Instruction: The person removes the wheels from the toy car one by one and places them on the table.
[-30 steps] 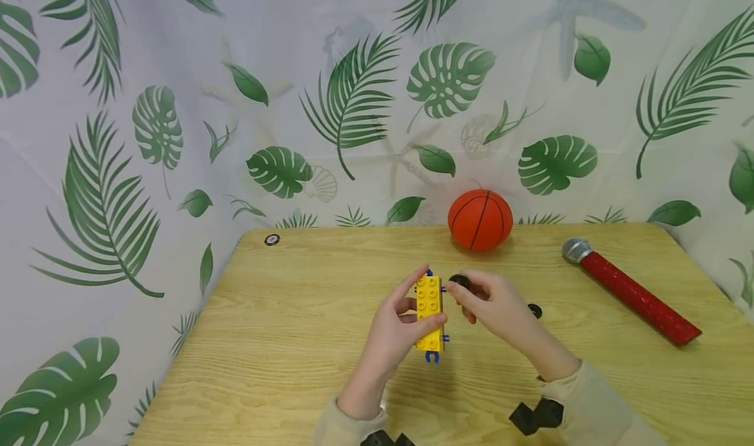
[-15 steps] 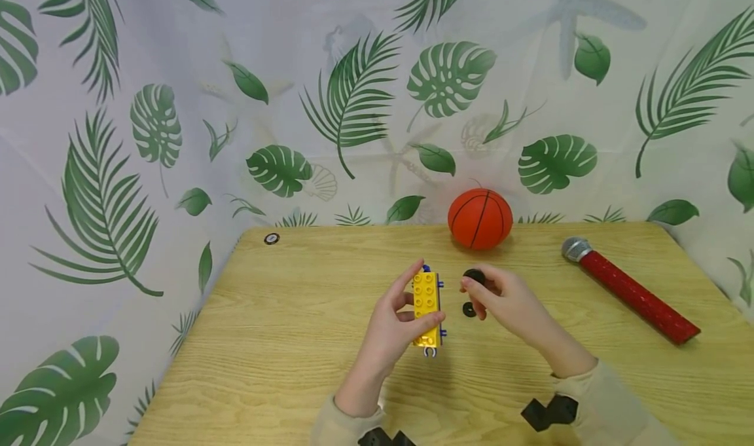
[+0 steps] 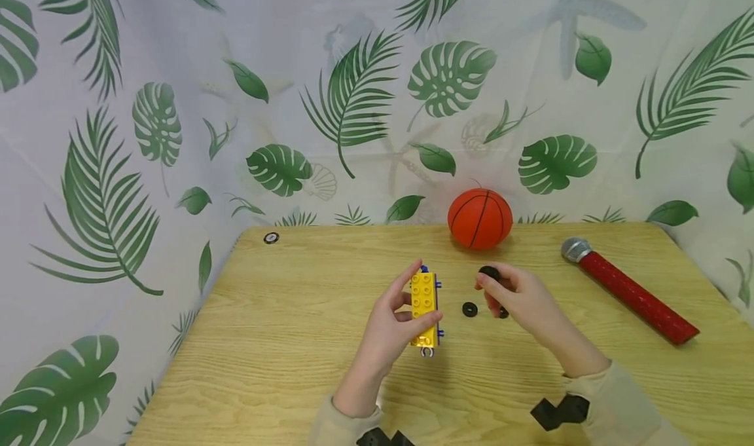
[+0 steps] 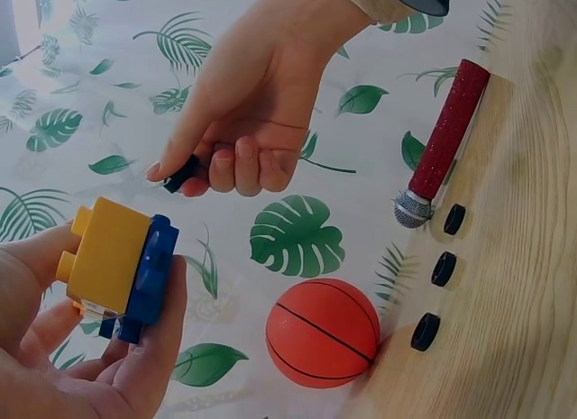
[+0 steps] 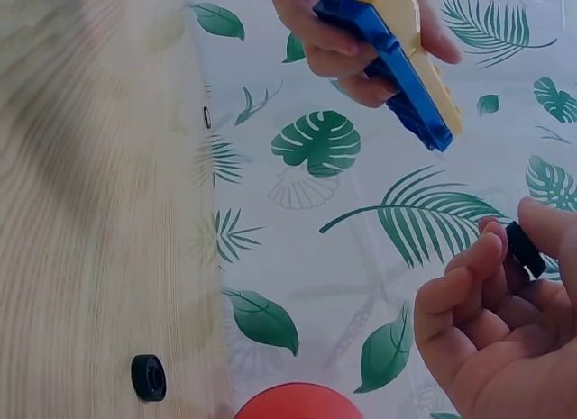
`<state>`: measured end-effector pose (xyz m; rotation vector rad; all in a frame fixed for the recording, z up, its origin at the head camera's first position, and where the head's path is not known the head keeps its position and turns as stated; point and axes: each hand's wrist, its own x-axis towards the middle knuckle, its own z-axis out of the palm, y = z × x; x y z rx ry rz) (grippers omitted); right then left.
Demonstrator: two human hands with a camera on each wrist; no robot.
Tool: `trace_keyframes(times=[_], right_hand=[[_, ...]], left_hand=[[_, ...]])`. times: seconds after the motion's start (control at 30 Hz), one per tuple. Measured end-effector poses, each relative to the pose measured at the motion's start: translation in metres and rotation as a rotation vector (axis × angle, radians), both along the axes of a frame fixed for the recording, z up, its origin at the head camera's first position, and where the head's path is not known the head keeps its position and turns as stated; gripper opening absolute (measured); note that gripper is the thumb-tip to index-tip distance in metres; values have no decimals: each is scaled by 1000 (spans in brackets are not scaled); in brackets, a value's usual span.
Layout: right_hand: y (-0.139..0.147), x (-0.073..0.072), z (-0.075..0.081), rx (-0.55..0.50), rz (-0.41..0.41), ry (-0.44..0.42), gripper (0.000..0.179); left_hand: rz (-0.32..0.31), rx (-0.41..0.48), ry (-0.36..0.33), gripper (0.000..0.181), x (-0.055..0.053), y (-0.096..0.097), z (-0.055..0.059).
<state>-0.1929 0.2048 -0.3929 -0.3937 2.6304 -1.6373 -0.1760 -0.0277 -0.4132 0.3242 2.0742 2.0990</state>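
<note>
My left hand (image 3: 391, 325) grips a yellow studded toy brick (image 3: 424, 302) fixed to a blue wheel base (image 4: 155, 266). Short blue pegs stick out of the base's right side in the head view, and a small hook shows at its near end. To the right, apart from the brick, my right hand (image 3: 521, 295) pinches a small black toy wheel (image 5: 525, 250) between thumb and fingers. Beneath and beside that hand, loose black wheels lie on the table: one wheel (image 3: 469, 309) in full view, another wheel (image 3: 503, 312) partly covered by the fingers. The left wrist view shows a third loose wheel (image 4: 454, 220).
An orange-red toy basketball (image 3: 480, 219) sits at the table's back edge. A toy microphone (image 3: 633, 292) with a red handle lies on the right. A small round black-and-white disc (image 3: 271, 238) is at the back left. Leaf-printed cloth hangs behind the table (image 3: 283, 341).
My right hand has drawn back rightward from the brick, still holding its wheel, uncovering a loose wheel on the table. The left hand with the brick has shifted slightly left.
</note>
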Motion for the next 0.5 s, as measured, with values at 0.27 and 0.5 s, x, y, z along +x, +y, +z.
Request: trace_keyframes(times=[0.27, 0.5], right_hand=[[16, -1, -4, 1, -38, -73, 38], [37, -4, -8, -113, -1, -140, 49]], left_hand=[[11, -10, -12, 76, 1, 0, 1], [20, -16, -17, 75, 1, 0, 1]])
